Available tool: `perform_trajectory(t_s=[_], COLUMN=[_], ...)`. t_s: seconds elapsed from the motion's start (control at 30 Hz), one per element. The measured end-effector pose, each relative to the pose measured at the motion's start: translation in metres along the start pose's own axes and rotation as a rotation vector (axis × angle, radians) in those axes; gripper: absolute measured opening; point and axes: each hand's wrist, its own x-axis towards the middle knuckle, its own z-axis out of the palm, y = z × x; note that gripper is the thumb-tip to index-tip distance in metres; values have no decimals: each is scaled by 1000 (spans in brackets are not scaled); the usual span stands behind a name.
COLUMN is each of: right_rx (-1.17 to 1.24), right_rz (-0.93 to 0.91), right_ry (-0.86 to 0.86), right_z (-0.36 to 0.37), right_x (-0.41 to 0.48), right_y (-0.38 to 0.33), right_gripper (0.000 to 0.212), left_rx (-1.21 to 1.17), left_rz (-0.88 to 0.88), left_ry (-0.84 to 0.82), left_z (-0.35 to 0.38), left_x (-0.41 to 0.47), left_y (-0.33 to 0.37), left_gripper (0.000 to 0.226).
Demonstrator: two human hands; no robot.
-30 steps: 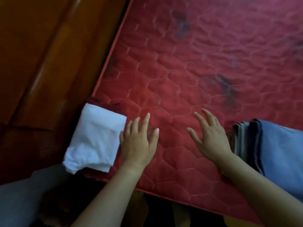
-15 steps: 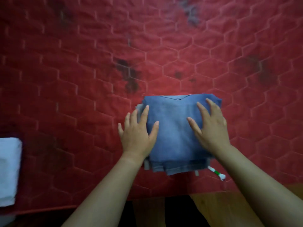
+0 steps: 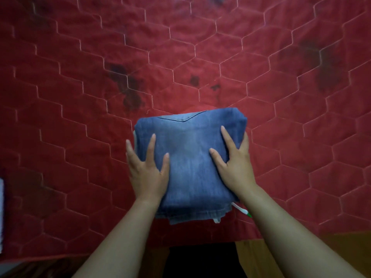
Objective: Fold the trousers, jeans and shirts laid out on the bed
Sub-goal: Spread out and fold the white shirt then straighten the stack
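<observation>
A folded stack of blue jeans (image 3: 190, 163) lies on the red quilted mattress (image 3: 200, 57) near its front edge. Greyer folded layers show under its left and front edges. My left hand (image 3: 147, 173) rests on the stack's left side, thumb and forefinger on top and the outer fingers down its left edge. My right hand (image 3: 235, 165) mirrors it on the right side, with its outer fingers along the right edge. The fingers of both hands are straight. A folded white garment (image 3: 1, 213) is cut off at the left border.
A white and green cord end (image 3: 242, 210) pokes out from under the stack's front right corner. Dark stains mark the mattress behind the stack. The wooden bed frame (image 3: 305, 249) runs below the mattress edge, with a dark gap (image 3: 200, 259) between my arms.
The view swung right, away from the white garment to the jeans stack. Both hands came down onto the stack, and since half a second ago their outer fingers have slid over its side edges.
</observation>
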Motion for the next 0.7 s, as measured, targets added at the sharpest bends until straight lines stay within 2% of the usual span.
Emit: perform_trajectory(t_s=[0.1,0.23,0.33,0.5,0.63,0.7], right_rx=[90,36,-15,-63,87,115], right_rz=[23,52,77,110,184,197], right_ry=[-62,-106,-79,-28,-60,-68], right_z=[13,10,13,25,27,28], right_x=[5,5,-5,-3,7,11], right_y=[6,0,-11,-11,2,4], right_gripper=[72,79,72,64,67,68], left_rx=[-115,-157,-113,-95,-337,-386], left_rz=[49,58,78,-10,-150,-197], left_ry=[-17,-73,-46,26,16,-29], left_z=[14,11,5,7,13,16], left_x=[11,17,11,4,9,15], left_y=[-10,-14,-14,-8,-9,-11], left_gripper=[65,66,66,67,74,79])
